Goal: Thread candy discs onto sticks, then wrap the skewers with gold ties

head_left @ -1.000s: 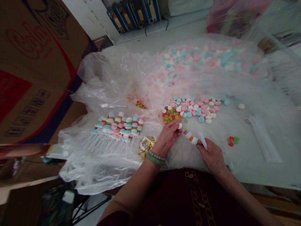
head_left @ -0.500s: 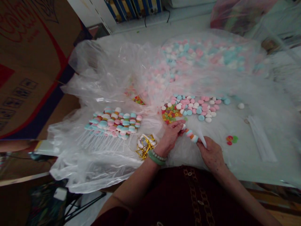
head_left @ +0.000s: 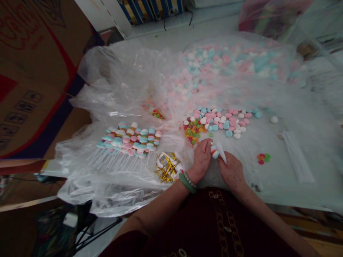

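Pale tabletop (head_left: 278,191) carries clear plastic sheeting. Near its front edge, the left hand (head_left: 202,160) has its fingers closed at the upper end of the candy skewer (head_left: 214,153); the right hand (head_left: 232,173) has its fingers closed around the lower end. Gold ties (head_left: 167,168) lie left. Beyond are gummy rings (head_left: 194,132), loose marshmallows (head_left: 228,123), then bagged marshmallows (head_left: 233,60) toward the far edge.

I am facing a pale table (head_left: 278,194), and a big cardboard box (head_left: 32,92) is looming on its left. Blue folders (head_left: 152,10) are lining its far side, near a white panel (head_left: 98,14). Dim, soft light is falling across it.
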Tool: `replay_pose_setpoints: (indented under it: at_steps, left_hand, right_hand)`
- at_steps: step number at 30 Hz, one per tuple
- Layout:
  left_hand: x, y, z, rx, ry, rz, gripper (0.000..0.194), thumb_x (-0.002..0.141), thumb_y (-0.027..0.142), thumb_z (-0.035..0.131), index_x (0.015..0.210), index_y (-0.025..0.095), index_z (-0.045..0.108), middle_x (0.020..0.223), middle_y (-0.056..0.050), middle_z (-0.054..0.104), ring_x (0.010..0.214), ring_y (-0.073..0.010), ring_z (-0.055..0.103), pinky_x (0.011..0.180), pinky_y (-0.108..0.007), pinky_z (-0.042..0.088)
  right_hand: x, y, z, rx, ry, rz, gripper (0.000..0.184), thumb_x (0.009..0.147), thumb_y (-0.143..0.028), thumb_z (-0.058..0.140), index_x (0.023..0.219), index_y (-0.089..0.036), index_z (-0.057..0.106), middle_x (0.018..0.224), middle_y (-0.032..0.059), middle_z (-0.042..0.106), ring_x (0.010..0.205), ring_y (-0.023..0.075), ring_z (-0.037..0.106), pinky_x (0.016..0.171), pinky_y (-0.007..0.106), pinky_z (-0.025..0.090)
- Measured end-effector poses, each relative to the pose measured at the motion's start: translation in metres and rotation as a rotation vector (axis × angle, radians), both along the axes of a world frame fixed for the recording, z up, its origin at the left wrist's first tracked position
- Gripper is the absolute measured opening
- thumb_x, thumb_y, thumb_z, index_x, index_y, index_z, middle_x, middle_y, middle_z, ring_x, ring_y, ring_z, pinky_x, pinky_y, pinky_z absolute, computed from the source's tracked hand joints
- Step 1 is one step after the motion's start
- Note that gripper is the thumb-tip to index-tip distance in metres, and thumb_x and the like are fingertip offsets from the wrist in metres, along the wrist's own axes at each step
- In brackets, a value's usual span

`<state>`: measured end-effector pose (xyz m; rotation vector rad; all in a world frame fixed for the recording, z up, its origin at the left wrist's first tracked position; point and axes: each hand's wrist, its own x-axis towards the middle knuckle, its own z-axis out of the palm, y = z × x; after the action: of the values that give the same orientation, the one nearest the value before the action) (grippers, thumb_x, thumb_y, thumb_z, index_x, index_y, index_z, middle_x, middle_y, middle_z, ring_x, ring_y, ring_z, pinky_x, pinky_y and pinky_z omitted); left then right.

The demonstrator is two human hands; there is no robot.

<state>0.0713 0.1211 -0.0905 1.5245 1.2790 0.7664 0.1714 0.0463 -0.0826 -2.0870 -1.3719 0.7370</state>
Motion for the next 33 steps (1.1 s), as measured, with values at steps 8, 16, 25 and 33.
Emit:
replay_pose_setpoints:
  at_steps: [8,16,25,33]
  left_hand:
    - [-0.007,0.006,-0.002,-0.222,-0.163,-0.031,0.035,0.089,0.034,0.036,0.087,0.014,0.065,0.075,-0.005,0.06,0.071,-0.0165,0.054,0.07,-0.03,0.044]
    - [-0.014,-0.009,0.006,-0.247,-0.238,0.233,0.021,0.083,0.023,0.041,0.07,0.02,0.057,0.074,-0.005,0.056,0.072,-0.0175,0.051,0.069,-0.031,0.043]
    - [-0.039,-0.005,0.01,-0.224,-0.319,0.38,0.023,0.085,0.027,0.041,0.073,0.017,0.058,0.073,-0.006,0.056,0.065,-0.0154,0.049,0.062,-0.03,0.044]
    - [-0.146,0.01,0.069,0.042,-0.4,0.568,0.045,0.083,0.039,0.055,0.126,0.025,0.052,0.1,-0.006,0.064,0.07,-0.0133,0.058,0.061,-0.025,0.047]
  right_hand:
    - [0.009,-0.006,0.004,-0.143,0.237,-0.114,0.028,0.071,-0.045,0.047,0.069,-0.02,0.058,0.052,-0.0006,0.051,0.055,0.0187,0.049,0.053,0.029,0.035]
    - [-0.009,-0.003,0.016,-0.167,0.197,-0.061,0.026,0.068,-0.047,0.049,0.067,-0.022,0.057,0.047,-0.0019,0.05,0.05,0.0199,0.048,0.051,0.031,0.036]
    - [-0.046,0.018,0.022,-0.066,0.168,0.019,0.024,0.068,-0.044,0.053,0.066,-0.022,0.061,0.046,-0.0008,0.052,0.048,0.0201,0.048,0.048,0.031,0.036]
    - [-0.131,0.063,0.052,-0.012,0.938,-0.007,0.018,0.061,-0.032,0.064,0.064,-0.02,0.051,0.04,-0.0073,0.043,0.034,0.0093,0.035,0.034,0.022,0.027]
